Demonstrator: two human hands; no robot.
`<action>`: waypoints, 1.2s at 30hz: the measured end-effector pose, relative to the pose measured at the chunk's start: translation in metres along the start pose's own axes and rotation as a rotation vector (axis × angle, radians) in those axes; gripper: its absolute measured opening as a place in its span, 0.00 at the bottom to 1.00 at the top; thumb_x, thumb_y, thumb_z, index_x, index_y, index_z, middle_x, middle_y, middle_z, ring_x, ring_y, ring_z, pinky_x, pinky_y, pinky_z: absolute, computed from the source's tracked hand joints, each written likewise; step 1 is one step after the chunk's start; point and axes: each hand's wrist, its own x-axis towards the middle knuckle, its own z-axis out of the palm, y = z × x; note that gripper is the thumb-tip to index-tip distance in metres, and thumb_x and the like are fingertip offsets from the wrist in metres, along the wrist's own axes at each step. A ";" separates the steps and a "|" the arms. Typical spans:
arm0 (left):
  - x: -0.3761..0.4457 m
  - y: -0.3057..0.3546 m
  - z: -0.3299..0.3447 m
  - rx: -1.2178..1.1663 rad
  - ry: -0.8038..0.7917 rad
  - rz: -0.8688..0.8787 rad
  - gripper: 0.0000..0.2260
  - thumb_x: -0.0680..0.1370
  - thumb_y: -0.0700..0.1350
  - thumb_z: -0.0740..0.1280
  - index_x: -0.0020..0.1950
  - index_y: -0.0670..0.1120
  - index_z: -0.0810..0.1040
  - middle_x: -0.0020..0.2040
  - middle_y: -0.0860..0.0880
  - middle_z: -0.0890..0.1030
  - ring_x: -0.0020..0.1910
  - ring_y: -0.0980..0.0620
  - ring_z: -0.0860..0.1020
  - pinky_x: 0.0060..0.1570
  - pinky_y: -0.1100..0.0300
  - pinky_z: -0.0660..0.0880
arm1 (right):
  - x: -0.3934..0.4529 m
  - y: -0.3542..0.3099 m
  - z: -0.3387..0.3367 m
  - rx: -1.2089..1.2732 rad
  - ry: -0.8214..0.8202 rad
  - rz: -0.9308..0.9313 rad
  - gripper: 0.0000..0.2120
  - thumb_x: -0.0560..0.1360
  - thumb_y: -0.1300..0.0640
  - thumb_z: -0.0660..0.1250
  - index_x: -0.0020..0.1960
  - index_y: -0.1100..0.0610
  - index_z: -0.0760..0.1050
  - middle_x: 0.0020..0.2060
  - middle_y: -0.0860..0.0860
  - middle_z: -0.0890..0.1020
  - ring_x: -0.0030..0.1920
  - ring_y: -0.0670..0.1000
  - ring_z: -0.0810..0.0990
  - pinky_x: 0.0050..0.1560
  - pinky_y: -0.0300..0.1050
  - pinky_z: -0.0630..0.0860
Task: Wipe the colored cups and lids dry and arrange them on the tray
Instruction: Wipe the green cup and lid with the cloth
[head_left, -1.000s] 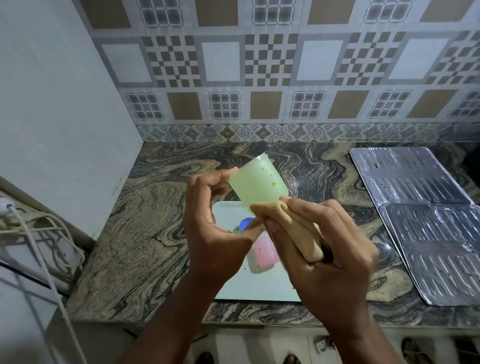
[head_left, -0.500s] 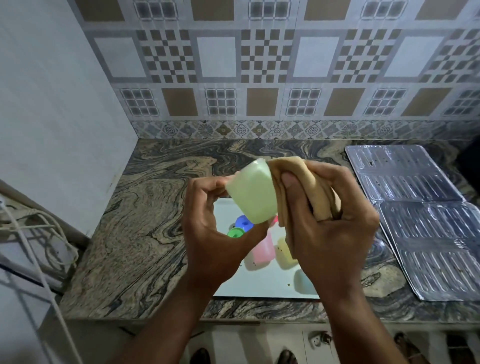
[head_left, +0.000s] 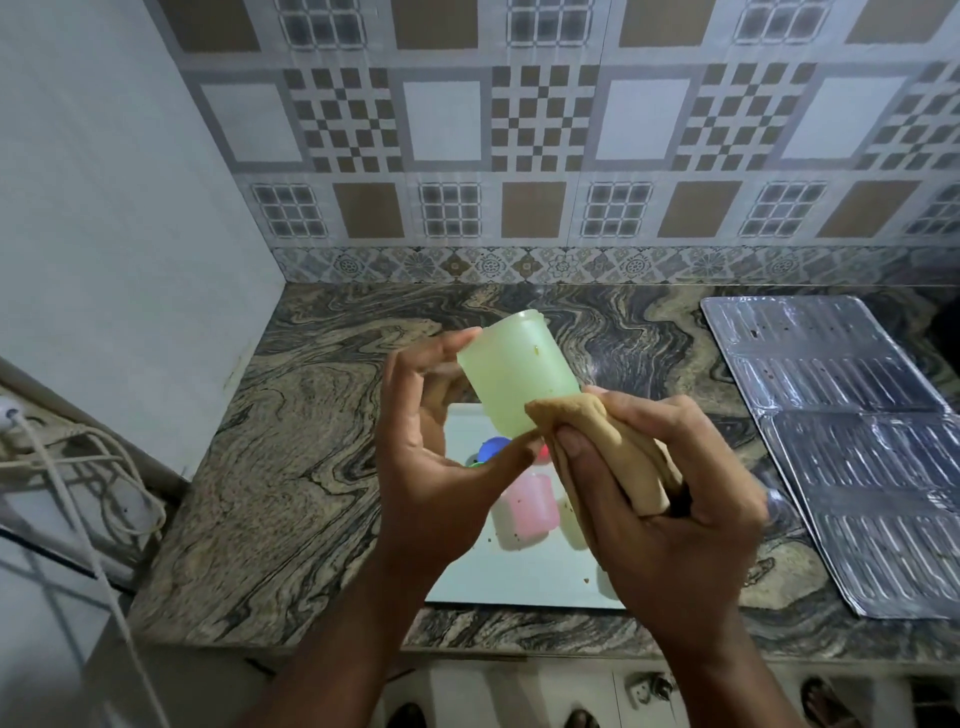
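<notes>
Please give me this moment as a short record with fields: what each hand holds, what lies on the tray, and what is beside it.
left hand: holds the pale green translucent plastic cup, tilted, above the tray
right hand: grips a folded tan cloth, pressed on the cup's lower end
white flat tray: carries a pink plastic cup and blue lid; other pieces mostly hidden
right of tray: silver ribbed foil sheets
surface: marbled stone counter
</notes>
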 end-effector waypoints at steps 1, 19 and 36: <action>0.001 -0.001 -0.002 0.073 0.007 0.037 0.32 0.66 0.43 0.84 0.67 0.53 0.75 0.65 0.39 0.78 0.65 0.33 0.77 0.62 0.27 0.74 | 0.001 -0.001 0.000 -0.003 -0.006 0.003 0.11 0.80 0.52 0.75 0.55 0.60 0.83 0.49 0.51 0.87 0.46 0.54 0.87 0.45 0.47 0.82; -0.006 0.002 0.006 -0.121 0.068 -0.113 0.34 0.65 0.36 0.81 0.66 0.49 0.69 0.64 0.54 0.79 0.64 0.48 0.80 0.59 0.47 0.81 | 0.006 0.000 0.004 0.141 0.064 0.111 0.08 0.79 0.54 0.75 0.56 0.49 0.80 0.48 0.42 0.87 0.41 0.47 0.87 0.41 0.44 0.81; -0.006 -0.010 -0.005 0.306 -0.062 0.190 0.33 0.64 0.38 0.84 0.66 0.49 0.76 0.61 0.48 0.75 0.62 0.37 0.78 0.58 0.36 0.79 | 0.014 -0.007 0.010 -0.076 0.023 0.033 0.08 0.78 0.53 0.77 0.53 0.56 0.85 0.46 0.48 0.87 0.45 0.47 0.87 0.45 0.40 0.80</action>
